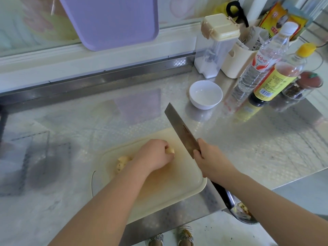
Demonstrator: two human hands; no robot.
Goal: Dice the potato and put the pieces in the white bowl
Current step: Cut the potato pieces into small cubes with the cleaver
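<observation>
On the cream cutting board (181, 185) my left hand (154, 155) curls over a pale potato piece (170, 150), most of it hidden under my fingers. Another potato piece (122, 162) lies on the board's left side, beside my left wrist. My right hand (210, 159) grips a cleaver (181, 129) at the top of its handle; the blade is raised and slants up and away, to the right of the held potato. The white bowl (205, 94) stands empty on the counter beyond the board.
Bottles of vinegar (260, 64) and sauce (273, 82), a spice jar (301, 86), a clear lidded container (213, 47) and a cream holder (236, 61) crowd the back right. A purple tray (110, 22) leans on the wall. A metal bowl with scraps (243, 212) sits below the counter's edge.
</observation>
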